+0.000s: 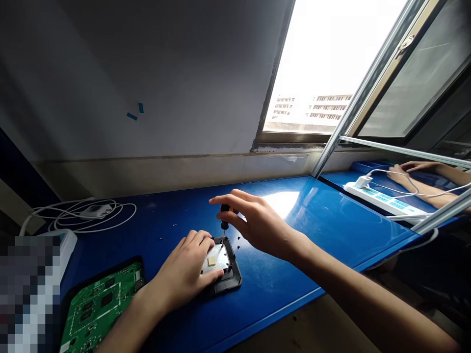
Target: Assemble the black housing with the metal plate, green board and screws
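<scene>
My right hand (257, 223) grips a screwdriver (224, 225) with a black and orange handle, held nearly upright. Its shaft reaches down to a silver metal plate (221, 256) near the plate's far edge. The plate sits in a black plastic casing (232, 280) and bears a small beige square pad (211, 261). Over the casing's left side lies my left hand (186, 264), fingers at the far edge and thumb across the near part, holding it against the table. Two small dark screws (239, 242) lie just right of the casing.
A green circuit board (106, 299) in a black shell lies at left on the blue table (287, 289). Behind it is a coiled white cable (125, 215). A white power strip (386, 200) stands beyond the metal frame (342, 132), near another person's hands (403, 174).
</scene>
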{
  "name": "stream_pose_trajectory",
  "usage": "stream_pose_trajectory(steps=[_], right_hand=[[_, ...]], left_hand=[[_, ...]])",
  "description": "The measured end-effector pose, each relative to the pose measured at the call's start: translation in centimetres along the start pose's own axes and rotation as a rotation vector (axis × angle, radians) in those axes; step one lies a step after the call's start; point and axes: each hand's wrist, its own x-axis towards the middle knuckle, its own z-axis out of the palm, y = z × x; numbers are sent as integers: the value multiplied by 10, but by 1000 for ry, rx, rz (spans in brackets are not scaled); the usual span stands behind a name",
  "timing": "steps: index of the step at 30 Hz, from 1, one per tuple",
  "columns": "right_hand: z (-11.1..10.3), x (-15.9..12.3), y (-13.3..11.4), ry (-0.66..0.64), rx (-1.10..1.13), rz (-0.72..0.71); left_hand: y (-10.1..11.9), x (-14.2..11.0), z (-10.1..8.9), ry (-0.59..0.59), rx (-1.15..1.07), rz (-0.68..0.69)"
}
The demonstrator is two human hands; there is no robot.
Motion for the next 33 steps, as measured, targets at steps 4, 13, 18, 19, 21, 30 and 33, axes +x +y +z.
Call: stream_pose_trajectory(steps=[4, 13, 18, 19, 21, 30, 33], right_hand=[[4, 1, -1, 22, -63, 59], [-1, -13, 3, -26, 107, 191], [2, -11, 7, 43, 191, 90], [3, -11, 8, 66, 214, 87], [5, -10, 8, 93, 231, 75], [6, -4, 10, 151, 90, 88], [7, -6, 11, 171, 27, 71]], left_hand=[[1, 0, -1, 8, -4, -6], [-2, 1, 2, 27, 16, 19], [-3, 2, 4, 25, 30, 13], [-3, 2, 4, 24, 33, 12], [-4, 2, 4, 17, 38, 13], [-7, 1, 7, 10, 15, -8], [-9, 0, 10, 36, 21, 22]])
